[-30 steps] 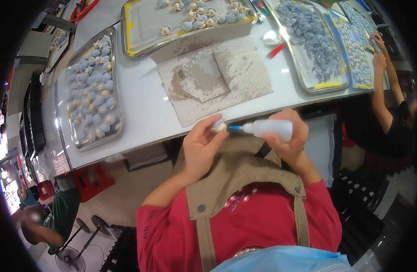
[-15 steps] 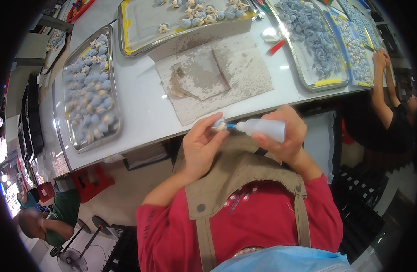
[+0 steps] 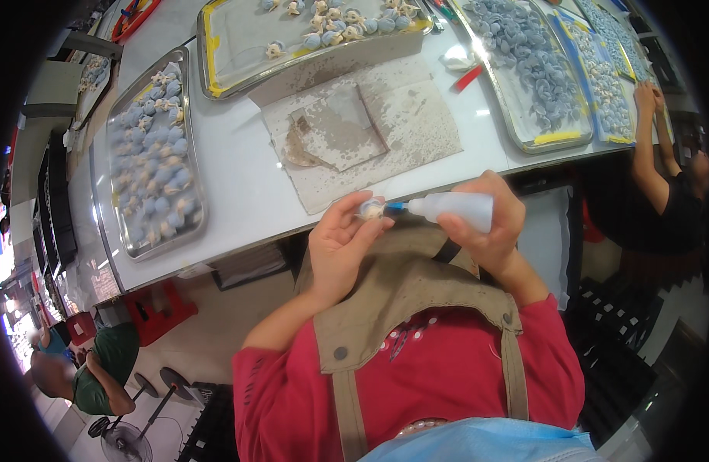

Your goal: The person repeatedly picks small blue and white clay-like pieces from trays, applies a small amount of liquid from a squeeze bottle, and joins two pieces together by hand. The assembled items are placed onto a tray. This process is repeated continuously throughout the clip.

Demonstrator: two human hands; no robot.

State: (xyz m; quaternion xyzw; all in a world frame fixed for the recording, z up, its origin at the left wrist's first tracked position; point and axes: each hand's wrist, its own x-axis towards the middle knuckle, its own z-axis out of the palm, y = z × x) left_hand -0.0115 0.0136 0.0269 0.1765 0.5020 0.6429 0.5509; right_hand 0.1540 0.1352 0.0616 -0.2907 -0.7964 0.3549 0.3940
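Between the thumb and fingers of my left hand (image 3: 339, 242) is a small blue-and-cream figurine (image 3: 370, 209), held just off the table's front edge. My right hand (image 3: 493, 223) grips a translucent white squeeze bottle (image 3: 456, 209), tipped on its side. Its blue needle tip (image 3: 397, 207) points left and reaches the figurine's side; whether it touches, I cannot tell. Past my hands, a stained sheet of cardboard (image 3: 424, 127) lies on the white table (image 3: 239, 154).
Metal trays of similar figurines stand at the left (image 3: 198, 223) and at the back (image 3: 216, 81). A tray of loose blue-grey pieces (image 3: 524, 69) is at the right, with a red-handled tool (image 3: 468, 78) beside it. Co-workers sit at far right (image 3: 647, 177) and lower left (image 3: 108, 366).
The figurine has turned in my left fingers, showing more of its front. My right hand and the bottle have shifted slightly right and up. The person at lower left has moved an arm.
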